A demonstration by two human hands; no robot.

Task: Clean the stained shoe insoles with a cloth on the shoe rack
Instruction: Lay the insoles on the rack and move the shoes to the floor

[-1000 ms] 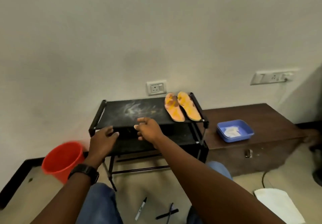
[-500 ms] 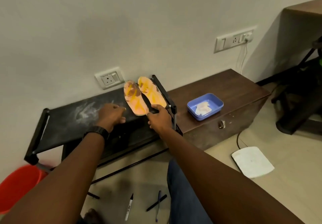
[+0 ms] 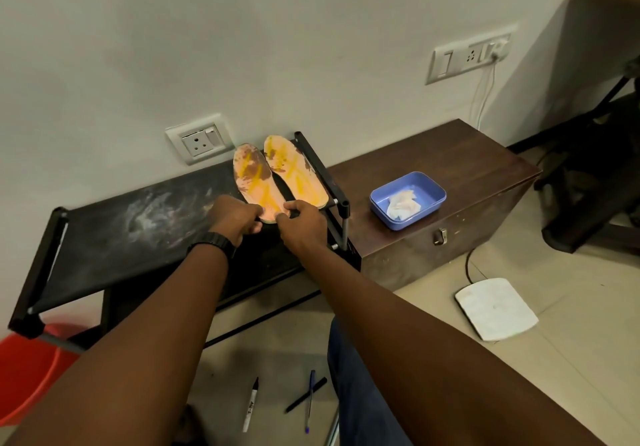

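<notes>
Two orange insoles with brown and yellow stains lie side by side at the right end of the black shoe rack (image 3: 114, 237). The left insole (image 3: 252, 178) has its heel end pinched from both sides by my left hand (image 3: 235, 218) and my right hand (image 3: 301, 220). The right insole (image 3: 298, 175) lies flat against the rack's right rail, untouched. A crumpled white cloth (image 3: 403, 203) sits in a blue tray (image 3: 434, 191) on the brown wooden chest to the right, apart from both hands.
The brown chest (image 3: 450, 154) stands against the rack's right side. A red bucket (image 3: 27, 373) is on the floor at lower left. Pens and a marker (image 3: 251, 404) lie on the floor near my knees. A white board (image 3: 495, 308) lies on the tiles.
Both hands have closed in on the heel of the left insole; before, the left hand lay on the rack top and the right hand was at the rack's front edge.
</notes>
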